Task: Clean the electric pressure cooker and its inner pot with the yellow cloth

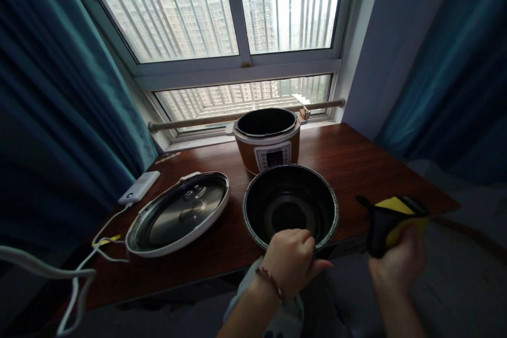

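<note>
A round black inner pot (291,203) with a speckled rim tips toward me at the table's front edge. My left hand (291,259), with a bracelet at the wrist, is closed on the pot's near rim. Off to the right, my right hand (400,261) grips a black and yellow cloth (392,216), held apart from the pot. Behind the pot stands an electric pressure cooker (266,142) with a brown body, a control panel and an open top. Left of the pot, the cooker's lid (182,211) lies with its dark inner side up.
On the brown wooden table (336,148), a white power bank (139,187) sits at the left with a white cable (85,269) running from it. A barred window (245,79) is behind the table. Blue curtains (59,90) hang at both sides.
</note>
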Available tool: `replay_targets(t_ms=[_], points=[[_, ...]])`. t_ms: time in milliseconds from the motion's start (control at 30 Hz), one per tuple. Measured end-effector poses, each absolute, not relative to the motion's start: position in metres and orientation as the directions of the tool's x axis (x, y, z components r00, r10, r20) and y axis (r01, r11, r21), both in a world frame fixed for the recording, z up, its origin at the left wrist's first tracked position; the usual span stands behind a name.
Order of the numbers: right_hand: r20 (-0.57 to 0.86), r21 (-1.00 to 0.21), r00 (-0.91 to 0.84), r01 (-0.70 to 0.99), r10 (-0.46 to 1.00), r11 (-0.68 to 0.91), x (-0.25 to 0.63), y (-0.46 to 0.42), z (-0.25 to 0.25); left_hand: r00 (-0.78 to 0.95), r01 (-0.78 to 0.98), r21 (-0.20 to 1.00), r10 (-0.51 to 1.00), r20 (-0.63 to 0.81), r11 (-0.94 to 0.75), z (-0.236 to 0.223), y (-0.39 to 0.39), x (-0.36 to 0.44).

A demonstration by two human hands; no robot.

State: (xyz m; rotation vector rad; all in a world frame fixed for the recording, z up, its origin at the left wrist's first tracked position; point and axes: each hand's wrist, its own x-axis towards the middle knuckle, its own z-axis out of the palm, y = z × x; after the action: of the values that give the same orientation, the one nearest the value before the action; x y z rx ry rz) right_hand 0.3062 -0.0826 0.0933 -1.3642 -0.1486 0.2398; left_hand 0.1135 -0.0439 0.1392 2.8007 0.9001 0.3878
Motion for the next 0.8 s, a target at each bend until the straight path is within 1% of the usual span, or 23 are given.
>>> replay_targets(t_ms=[67, 133, 200, 267, 333, 500, 567, 667, 733, 800], points=[[-0.137, -0.962, 0.967, -0.181, 0.213, 0.204, 0.3, -0.079, 0.083, 0.793, 0.573, 0.228, 0.603, 0.087, -0.787, 0.142, -0.042, 0.12], [-0.218, -0.947, 0.938, -0.27, 0.269, 0.176, 0.295, -0.078, 0.073, 0.779, 0.602, 0.226, 0.626, 0.047, -0.766, 0.143, -0.042, 0.123], [-0.281, -0.931, 0.873, -0.349, 0.4, 0.108, 0.29, -0.078, 0.065, 0.774, 0.6, 0.233, 0.629, 0.073, -0.765, 0.142, -0.044, 0.123], [-0.352, -0.897, 0.767, -0.441, 0.536, 0.043, 0.285, -0.077, 0.057, 0.771, 0.585, 0.245, 0.624, 0.128, -0.773, 0.139, -0.045, 0.118], [-0.385, -0.869, 0.678, -0.495, 0.626, 0.001, 0.28, -0.076, 0.051, 0.761, 0.563, 0.279, 0.62, 0.194, -0.778, 0.136, -0.046, 0.11], [-0.386, -0.848, 0.576, -0.529, 0.721, -0.031, 0.267, -0.069, 0.043, 0.675, 0.459, 0.44, 0.625, 0.392, -0.772, 0.135, -0.047, 0.083], [-0.369, -0.843, 0.511, -0.536, 0.776, -0.048, 0.257, -0.066, 0.045, 0.638, 0.407, 0.485, 0.62, 0.456, -0.774, 0.137, -0.048, 0.074], [-0.285, -0.825, 0.433, -0.565, 0.855, 0.011, 0.237, -0.061, 0.051, 0.579, 0.362, 0.489, 0.603, 0.55, -0.794, 0.141, -0.05, 0.067], [-0.25, -0.811, 0.444, -0.581, 0.861, 0.064, 0.225, -0.061, 0.056, 0.536, 0.349, 0.478, 0.59, 0.603, -0.806, 0.143, -0.051, 0.064], [-0.24, -0.828, 0.494, -0.554, 0.836, 0.09, 0.219, -0.063, 0.063, 0.483, 0.33, 0.493, 0.593, 0.645, -0.805, 0.145, -0.052, 0.063]])
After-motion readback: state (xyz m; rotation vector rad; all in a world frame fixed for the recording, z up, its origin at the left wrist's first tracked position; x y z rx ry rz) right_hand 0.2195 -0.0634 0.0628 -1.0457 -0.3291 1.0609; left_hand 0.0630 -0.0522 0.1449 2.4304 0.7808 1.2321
